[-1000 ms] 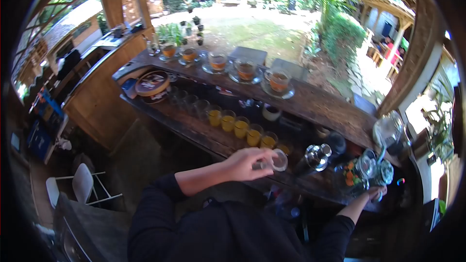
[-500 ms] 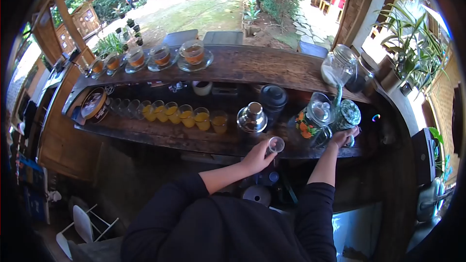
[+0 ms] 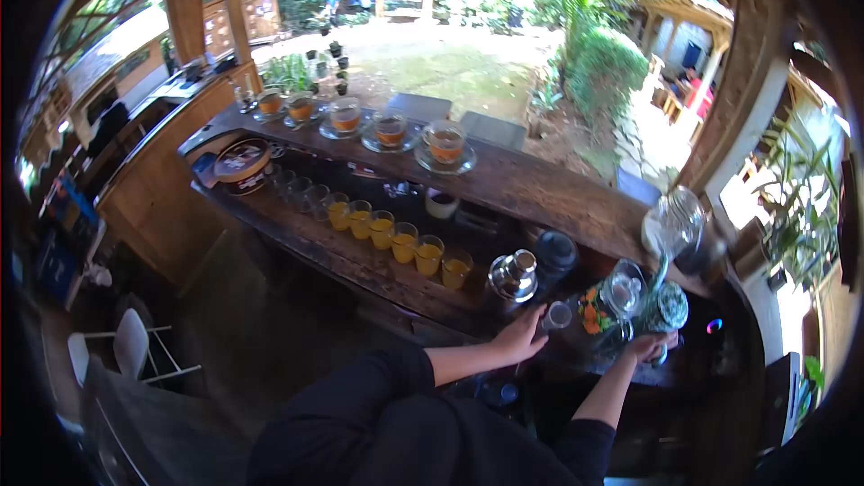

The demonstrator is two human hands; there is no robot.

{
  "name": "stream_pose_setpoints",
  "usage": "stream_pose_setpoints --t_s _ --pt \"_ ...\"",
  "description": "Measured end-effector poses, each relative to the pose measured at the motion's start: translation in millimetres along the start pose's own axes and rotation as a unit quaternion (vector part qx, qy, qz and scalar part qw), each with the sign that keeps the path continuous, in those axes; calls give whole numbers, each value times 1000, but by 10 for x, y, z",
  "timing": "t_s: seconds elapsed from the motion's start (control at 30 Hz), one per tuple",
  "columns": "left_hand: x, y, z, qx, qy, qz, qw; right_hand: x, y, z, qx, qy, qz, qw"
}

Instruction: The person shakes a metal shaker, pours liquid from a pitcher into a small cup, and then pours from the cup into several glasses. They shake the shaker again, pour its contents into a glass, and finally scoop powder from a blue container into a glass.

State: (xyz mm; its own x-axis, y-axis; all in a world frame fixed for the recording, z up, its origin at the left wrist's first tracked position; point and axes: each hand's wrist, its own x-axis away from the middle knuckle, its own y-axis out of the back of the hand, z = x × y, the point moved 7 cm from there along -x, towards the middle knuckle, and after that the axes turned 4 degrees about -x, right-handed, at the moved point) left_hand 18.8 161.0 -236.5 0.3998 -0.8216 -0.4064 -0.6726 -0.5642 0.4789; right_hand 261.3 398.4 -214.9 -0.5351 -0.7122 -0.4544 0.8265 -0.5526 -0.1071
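My left hand (image 3: 518, 338) is closed around a small clear glass (image 3: 557, 314), which looks empty, above the front edge of the lower counter. At the right, my right hand (image 3: 652, 346) grips the pale handle of a green speckled enamel teapot (image 3: 669, 306), its spout pointing to the back. Between the hands stands a lidded glass pitcher with painted orange flowers (image 3: 594, 313). A silver cocktail shaker (image 3: 513, 277) sits just behind my left hand, beside a dark lidded canister (image 3: 556, 250). Leftward runs a row of several glasses of yellow-orange drink (image 3: 382, 232).
Empty glasses (image 3: 315, 198) continue the row toward a round box (image 3: 243, 165). Cups of amber drink on saucers (image 3: 445, 144) line the raised shelf (image 3: 531, 178). A large glass jar (image 3: 675, 220) stands at its right end. A white chair (image 3: 133, 342) is at lower left.
The camera view has turned and tilted, so the counter sits lower and further right in the picture. Both hands keep their holds, and the small glass now looks more upright.
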Motion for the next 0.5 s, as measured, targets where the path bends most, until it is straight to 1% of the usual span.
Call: stream_pose_setpoints --t_s 0.03,0.1,0.13,0.17,0.2,0.23,0.27,0.3,0.33,0.37,0.4,0.43,0.5 --pt "81 24 9 -23 -16 -19 999 -67 -22 -143 21 16 2 1000" --pt "305 200 -139 -31 -23 -9 999 -99 -10 -140 19 39 -2 999" --pt "444 331 -184 -36 -19 -19 999 -68 -16 -46 -18 47 -5 999" --pt "593 391 -240 -10 -35 31 999 -84 -20 -99 -7 49 -9 999" --pt "741 452 -262 15 -51 83 995 -93 -34 -142 -31 4 -1 1000" --pt "874 583 -226 10 -49 80 996 -90 -33 -165 -54 -41 7 998" --pt "1014 628 -116 63 12 137 988 -186 -69 -409 -78 -46 25 996" --pt "1152 678 -14 117 73 191 972 -163 -95 -424 -117 -140 55 982" --pt "1235 832 53 116 75 184 973 -68 -161 -331 -214 -238 106 941" --pt "1315 1001 198 140 125 160 969 76 -249 -213 -304 -331 157 879" --pt "1390 1163 324 166 173 132 962 145 -162 -73 -249 -312 149 905" --pt "1444 1331 361 167 176 118 963 211 -75 7 -194 -290 142 926" --pt "1534 1769 494 124 208 19 970 263 107 -31 -175 -211 120 954"
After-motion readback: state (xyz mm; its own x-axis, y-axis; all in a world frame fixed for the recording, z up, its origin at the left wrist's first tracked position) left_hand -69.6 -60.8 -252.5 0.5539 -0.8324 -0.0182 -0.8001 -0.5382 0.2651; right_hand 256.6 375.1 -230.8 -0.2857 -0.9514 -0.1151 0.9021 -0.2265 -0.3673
